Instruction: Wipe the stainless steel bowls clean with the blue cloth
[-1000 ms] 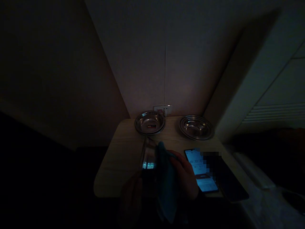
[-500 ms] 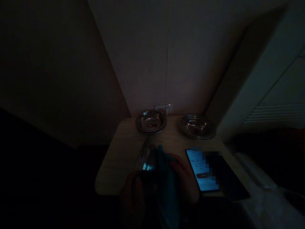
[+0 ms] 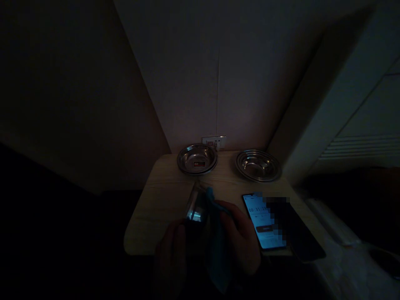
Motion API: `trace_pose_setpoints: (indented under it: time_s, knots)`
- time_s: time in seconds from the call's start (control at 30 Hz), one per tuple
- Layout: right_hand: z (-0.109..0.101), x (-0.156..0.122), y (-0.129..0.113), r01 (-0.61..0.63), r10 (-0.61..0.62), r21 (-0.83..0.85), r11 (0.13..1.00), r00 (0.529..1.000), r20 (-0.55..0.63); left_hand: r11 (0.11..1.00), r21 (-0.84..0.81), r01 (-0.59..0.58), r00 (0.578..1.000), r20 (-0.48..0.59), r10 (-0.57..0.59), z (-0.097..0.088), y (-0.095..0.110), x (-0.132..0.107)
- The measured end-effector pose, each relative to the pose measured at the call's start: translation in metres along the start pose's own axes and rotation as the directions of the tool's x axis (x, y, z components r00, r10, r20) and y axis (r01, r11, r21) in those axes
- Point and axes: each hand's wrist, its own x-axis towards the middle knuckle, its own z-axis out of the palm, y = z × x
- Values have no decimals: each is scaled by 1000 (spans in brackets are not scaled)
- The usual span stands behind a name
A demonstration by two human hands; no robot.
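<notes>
My left hand (image 3: 171, 250) is closed on the near edge of a shiny metal dish (image 3: 196, 208), which is tilted up on its side over the table. Most of that dish lies in shadow, and its lower part is hard to make out. In my right hand (image 3: 240, 237) is a blue cloth (image 3: 218, 241), bunched at the fingers and hanging down below them. The upper end of the cloth lies against the dish's right side.
Stacked steel dishes (image 3: 197, 160) stand at the back of the pale wooden table (image 3: 150, 212), with another stack (image 3: 258, 166) to the right. A lit phone (image 3: 262, 229) showing a timer lies beside a dark flat object (image 3: 304, 237). A wall socket (image 3: 214, 141) is behind.
The dish has turned in my left hand and looks narrower, its bright reflection shifted slightly right. My right hand still has the cloth against it.
</notes>
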Motion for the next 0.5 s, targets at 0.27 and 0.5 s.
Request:
trace_pose_setpoints:
  time_s: [0.27,0.5]
  knots:
    - [9,-10,-15,577,-557,-315,753,815,161,972,60,-226,969,-94,231,10,-15,-9]
    - [17,1,-22,679,-658,-464,569,714,238,997,-68,-31,988,150,41,5,-7,15]
